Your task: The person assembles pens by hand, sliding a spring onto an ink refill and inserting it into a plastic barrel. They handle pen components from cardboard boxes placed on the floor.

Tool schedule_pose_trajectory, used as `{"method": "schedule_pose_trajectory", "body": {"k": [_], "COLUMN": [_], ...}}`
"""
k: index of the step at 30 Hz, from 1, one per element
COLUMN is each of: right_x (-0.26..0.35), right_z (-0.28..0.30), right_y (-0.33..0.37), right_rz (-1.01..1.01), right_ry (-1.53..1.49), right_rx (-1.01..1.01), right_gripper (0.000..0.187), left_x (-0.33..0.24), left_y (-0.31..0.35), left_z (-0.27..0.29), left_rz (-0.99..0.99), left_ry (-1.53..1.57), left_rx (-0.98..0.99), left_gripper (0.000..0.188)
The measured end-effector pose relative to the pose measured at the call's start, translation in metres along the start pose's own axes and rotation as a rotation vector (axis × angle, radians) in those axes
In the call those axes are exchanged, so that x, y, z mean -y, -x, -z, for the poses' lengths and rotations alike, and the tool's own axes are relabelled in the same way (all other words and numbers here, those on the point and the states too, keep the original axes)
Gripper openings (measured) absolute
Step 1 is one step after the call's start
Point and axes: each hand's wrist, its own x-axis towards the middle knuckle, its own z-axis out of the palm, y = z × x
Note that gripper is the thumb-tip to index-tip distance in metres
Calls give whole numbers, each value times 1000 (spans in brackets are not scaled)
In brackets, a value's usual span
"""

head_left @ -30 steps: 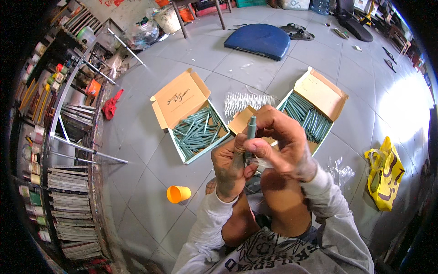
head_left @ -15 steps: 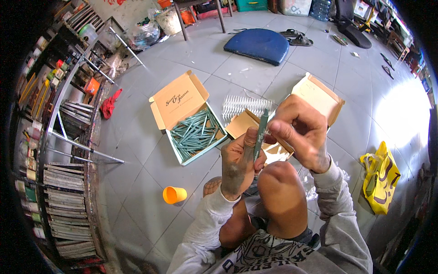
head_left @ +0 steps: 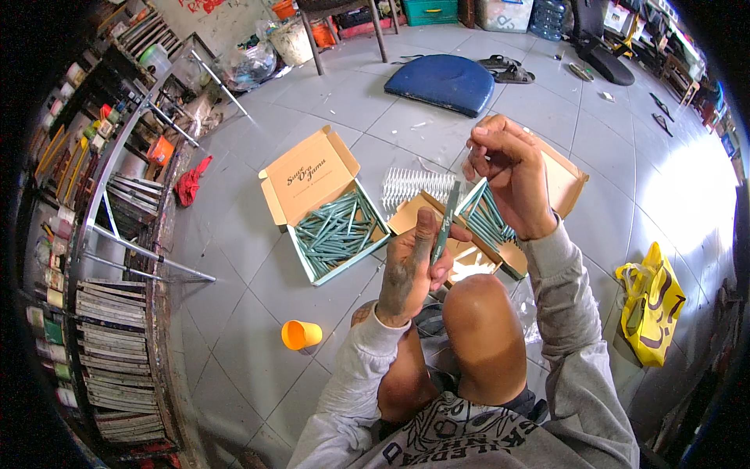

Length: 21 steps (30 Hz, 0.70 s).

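Note:
A dark green pen stands nearly upright in my left hand, gripped between the thumb and fingers above my knees. My right hand is raised apart from the pen, its fingers curled and thumb drawn in; whether anything small is pinched there is hidden. Left of my hands, an open cardboard box holds many loose green pens. Partly behind my right hand, a second open box contains more green pens. A smaller brown carton lies between the boxes.
Beyond the carton lies a white ridged plastic piece. An orange cup rests on its side at the left, and a yellow bag sits at the right. Farther off are a blue cushion and sandals. A metal-framed rack lines the left.
My right hand has moved up and away from the pen, uncovering the pens in the right box. My left hand still grips the pen, lowered and shifted slightly.

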Motion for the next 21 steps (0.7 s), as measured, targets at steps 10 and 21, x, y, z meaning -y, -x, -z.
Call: {"method": "schedule_pose_trajectory", "body": {"k": [10,21], "right_x": [2,-83], "right_z": [42,276], "right_y": [-68,94], "right_rz": [207,-46], "right_ry": [151,737], "right_rx": [-336,-443], "right_gripper": [23,48], "left_x": [-9,86], "left_y": [-32,-117], "left_z": [95,305], "left_rz": [-62,-146], "left_ry": [190,141], "left_rx": [63,-234], "left_gripper": [46,39]}}
